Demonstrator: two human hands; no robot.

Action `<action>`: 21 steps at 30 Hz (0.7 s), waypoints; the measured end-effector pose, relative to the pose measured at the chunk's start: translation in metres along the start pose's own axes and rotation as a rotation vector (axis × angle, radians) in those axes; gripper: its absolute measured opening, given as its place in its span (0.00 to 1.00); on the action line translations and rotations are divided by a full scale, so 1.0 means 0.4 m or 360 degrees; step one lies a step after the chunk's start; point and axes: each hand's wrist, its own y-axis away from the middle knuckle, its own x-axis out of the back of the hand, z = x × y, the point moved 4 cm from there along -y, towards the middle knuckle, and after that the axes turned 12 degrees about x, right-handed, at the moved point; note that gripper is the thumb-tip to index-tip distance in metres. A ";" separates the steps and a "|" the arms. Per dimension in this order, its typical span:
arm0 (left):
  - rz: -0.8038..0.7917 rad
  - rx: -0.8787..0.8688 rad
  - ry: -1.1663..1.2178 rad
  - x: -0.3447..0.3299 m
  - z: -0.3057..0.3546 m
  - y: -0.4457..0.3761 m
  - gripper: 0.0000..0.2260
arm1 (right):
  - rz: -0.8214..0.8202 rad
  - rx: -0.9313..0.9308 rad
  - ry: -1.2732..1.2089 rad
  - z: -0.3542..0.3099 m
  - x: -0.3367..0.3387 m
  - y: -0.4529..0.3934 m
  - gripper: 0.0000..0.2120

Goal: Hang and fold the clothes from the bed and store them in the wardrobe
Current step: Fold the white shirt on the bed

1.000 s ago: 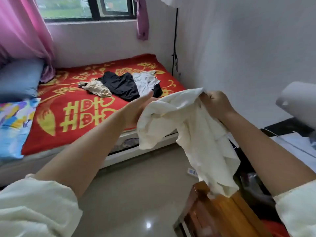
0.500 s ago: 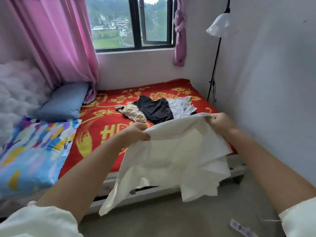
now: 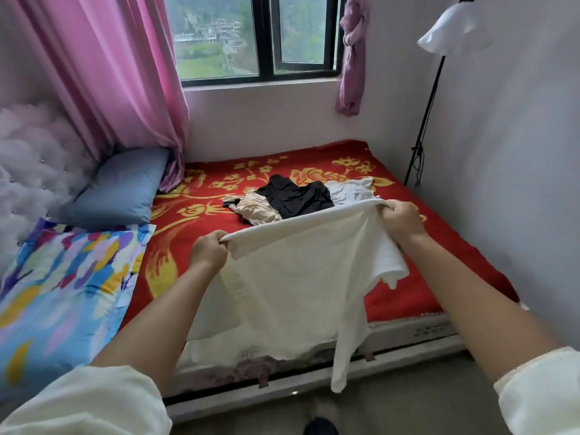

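Observation:
A cream white garment (image 3: pixel 292 284) hangs spread out in front of me, over the near edge of the bed (image 3: pixel 408 296). My left hand (image 3: pixel 207 253) grips its top edge at the left corner. My right hand (image 3: pixel 400 219) grips the top edge at the right, with a bunched part drooping below it. Further back on the red and gold blanket lie a beige garment (image 3: pixel 254 210), a black garment (image 3: pixel 293 196) and a white garment (image 3: pixel 350 189), bunched together.
A blue pillow (image 3: pixel 116 191) and a colourful quilt (image 3: pixel 56 293) fill the bed's left side. A pink curtain (image 3: pixel 103 73) hangs at the left of the window. A floor lamp (image 3: pixel 452 29) stands by the right wall. Grey floor lies below the bed frame.
The view swung from a wooden chair toward the bed and came closer. My hands moved apart and pulled the crumpled cream garment out wide along its top edge.

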 end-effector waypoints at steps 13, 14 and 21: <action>-0.0934 0.0357 0.0985 -0.086 0.319 -0.333 0.06 | -0.0885 -0.0166 0.0469 0.284 -0.339 -0.353 0.16; -0.0995 0.0414 0.1068 -0.086 0.337 -0.353 0.07 | -0.0889 -0.0161 0.0452 0.285 -0.346 -0.372 0.14; -0.0869 0.0481 0.1590 -0.110 0.438 -0.461 0.15 | -0.1261 -0.0267 -0.0885 0.151 -0.397 -0.432 0.09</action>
